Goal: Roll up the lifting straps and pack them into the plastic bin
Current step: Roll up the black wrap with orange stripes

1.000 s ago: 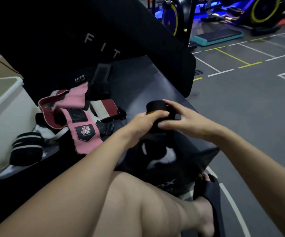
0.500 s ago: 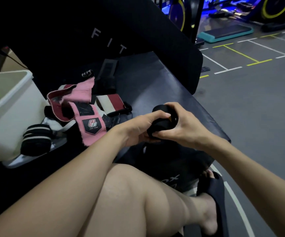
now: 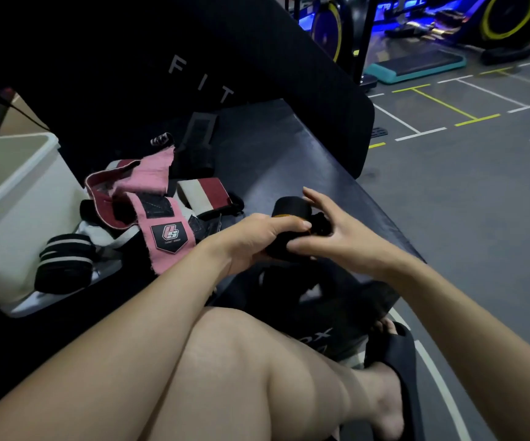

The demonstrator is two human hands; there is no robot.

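Note:
A black rolled strap (image 3: 290, 207) with an orange edge is held over the black bench. My left hand (image 3: 257, 238) grips the roll from the near side, thumb across its top. My right hand (image 3: 330, 232) has its fingers stretched out along the roll's right side, thumb pressing its lower end. A pile of loose straps lies to the left: a pink strap (image 3: 158, 218) with a logo patch, a red-and-white strap (image 3: 201, 192), and a rolled black-and-white strap (image 3: 65, 262). The white plastic bin (image 3: 12, 198) stands at the far left.
The black bench (image 3: 289, 148) has an upright padded back with the letters FIT (image 3: 200, 79). Another black strap (image 3: 198, 132) lies near the backrest. My bare knee and a black sandal (image 3: 397, 354) are below. Grey gym floor with painted lines, a step platform (image 3: 416, 66) and exercise bikes lie to the right.
My right hand has opened from a wrapped grip around the roll to stretched fingers beside it. The roll has turned more upright, showing its orange edge. My left hand keeps its hold.

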